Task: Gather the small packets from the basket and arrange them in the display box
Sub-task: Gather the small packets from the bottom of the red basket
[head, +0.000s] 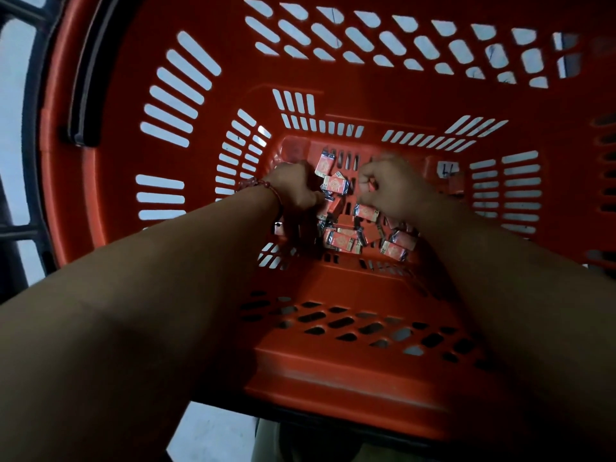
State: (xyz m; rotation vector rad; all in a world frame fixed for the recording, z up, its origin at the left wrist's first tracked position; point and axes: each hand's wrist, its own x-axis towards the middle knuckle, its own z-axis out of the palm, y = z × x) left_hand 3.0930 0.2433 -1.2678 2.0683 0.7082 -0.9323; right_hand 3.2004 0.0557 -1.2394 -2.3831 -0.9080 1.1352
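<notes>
Both my arms reach deep into a red slotted plastic basket [350, 371]. On its floor lies a heap of several small orange-pink packets [343, 240] with silvery ends. My left hand [293, 188], with a red bead bracelet at the wrist, is curled with its fingers closed on packets at the left side of the heap. My right hand [388, 188] is closed in a fist over the heap's right side, and it appears to pinch a packet. Two more packets [325, 165] lie just beyond, between the hands. No display box is in view.
The basket's tall slotted walls surround the hands on all sides. A black handle [83, 81] runs along the left rim. A pale floor shows through the slots and at the bottom edge. A dark frame stands at the far left.
</notes>
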